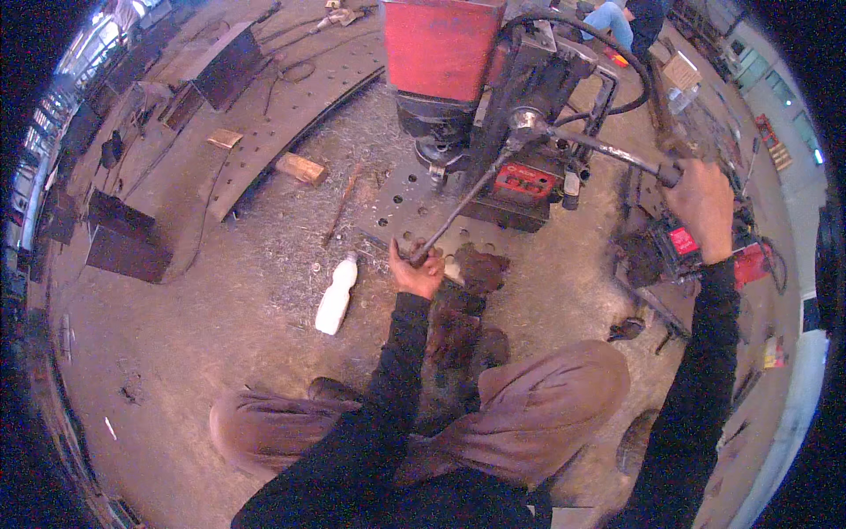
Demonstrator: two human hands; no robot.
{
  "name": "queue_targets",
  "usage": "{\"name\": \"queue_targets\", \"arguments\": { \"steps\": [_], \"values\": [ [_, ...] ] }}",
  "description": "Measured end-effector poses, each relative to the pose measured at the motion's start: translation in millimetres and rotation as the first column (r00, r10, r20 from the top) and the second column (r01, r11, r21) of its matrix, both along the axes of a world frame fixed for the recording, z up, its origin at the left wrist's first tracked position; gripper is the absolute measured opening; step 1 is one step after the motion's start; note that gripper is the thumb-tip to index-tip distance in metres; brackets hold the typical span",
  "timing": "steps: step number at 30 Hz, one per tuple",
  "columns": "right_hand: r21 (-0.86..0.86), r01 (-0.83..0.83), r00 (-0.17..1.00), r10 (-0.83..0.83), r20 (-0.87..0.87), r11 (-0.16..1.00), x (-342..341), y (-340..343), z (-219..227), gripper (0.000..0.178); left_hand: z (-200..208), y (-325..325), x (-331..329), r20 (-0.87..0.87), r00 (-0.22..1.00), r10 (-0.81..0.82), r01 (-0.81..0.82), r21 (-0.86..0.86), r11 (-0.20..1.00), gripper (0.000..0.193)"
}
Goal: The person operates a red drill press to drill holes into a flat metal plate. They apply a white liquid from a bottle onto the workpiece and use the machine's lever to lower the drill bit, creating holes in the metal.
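A magnetic drill point(445, 53) with a red motor housing stands upright ahead of me on a perforated steel plate point(392, 198). Feed levers spread from the hub point(526, 123) on its side. My left hand point(417, 269) is closed round the end of the lower-left lever point(467, 198). Off to the right, my right hand point(702, 204) grips the dark knob of another lever point(608, 147). The drill's base carries a red control panel point(526, 182). Its cutter end sits low over the plate, and the tip is hard to make out.
A white plastic bottle point(336, 295) lies left of my left hand. Wood blocks point(301, 167), a thin rod point(344, 203) and metal shavings lie about the plate. Steel box pieces point(128, 238) are at the left. A red-labelled machine point(681, 241) stands below my right hand. Another person point(617, 22) is farther back.
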State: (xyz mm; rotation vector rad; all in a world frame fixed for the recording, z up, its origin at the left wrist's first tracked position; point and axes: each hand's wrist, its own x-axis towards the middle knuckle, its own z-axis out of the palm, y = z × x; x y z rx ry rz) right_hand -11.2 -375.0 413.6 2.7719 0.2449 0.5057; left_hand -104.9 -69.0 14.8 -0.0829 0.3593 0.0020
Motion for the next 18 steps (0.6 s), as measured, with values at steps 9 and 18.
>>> {"name": "queue_targets", "arguments": {
  "steps": [9,18],
  "values": [
    [0.878,0.139,0.980,0.066,-0.190,0.459,23,-6,-297,0.032,261,143,2,0.237,0.886,0.399,-0.361,0.892,0.273,0.052],
    [0.891,0.147,0.981,0.055,-0.188,0.430,22,4,-319,0.032,276,146,9,0.247,0.838,0.486,-0.200,0.969,-0.147,0.049]
  ]
}}
